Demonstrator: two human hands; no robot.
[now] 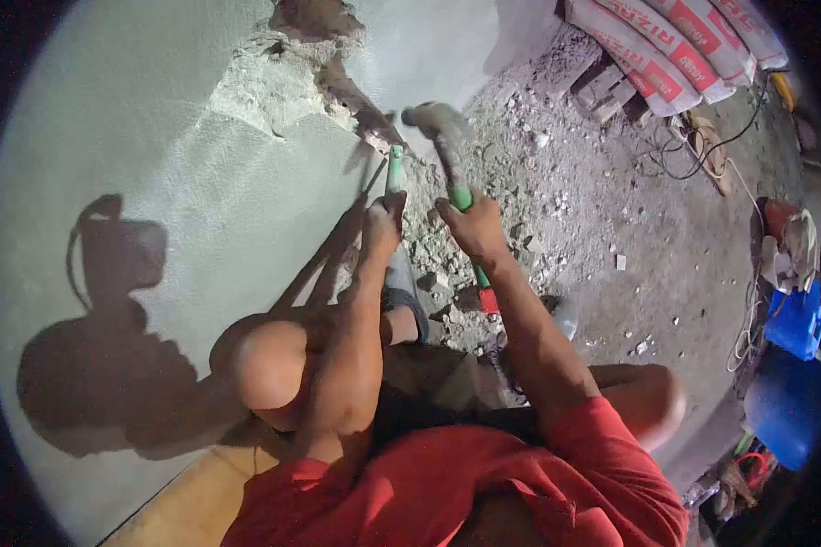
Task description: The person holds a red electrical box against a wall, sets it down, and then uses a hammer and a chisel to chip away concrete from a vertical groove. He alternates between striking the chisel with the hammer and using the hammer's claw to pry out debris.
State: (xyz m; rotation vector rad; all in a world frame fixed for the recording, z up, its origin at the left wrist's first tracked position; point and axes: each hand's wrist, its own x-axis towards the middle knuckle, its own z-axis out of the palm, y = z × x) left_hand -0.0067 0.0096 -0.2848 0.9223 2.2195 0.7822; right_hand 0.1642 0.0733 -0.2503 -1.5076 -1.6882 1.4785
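My left hand (383, 223) is closed around a green chisel (395, 169), its end standing up out of the fist beside the broken edge of the plastered wall (274, 182). To its right, my right hand (474, 226) grips a hammer (447, 150) by its green handle, which ends in red at the bottom. The hammer head is slightly blurred and sits above the chisel's upper end, apart from it. A rough gash (337, 87) in the wall runs down toward both tools, exposing crumbled material.
Broken rubble (538, 173) covers the floor along the wall. Stacked cement bags (666, 50) lie at the upper right, near a dark cable (702, 164) and a sandal (707, 150). Blue containers (794, 324) stand at the far right. A yellowish board (192, 497) is at the lower left.
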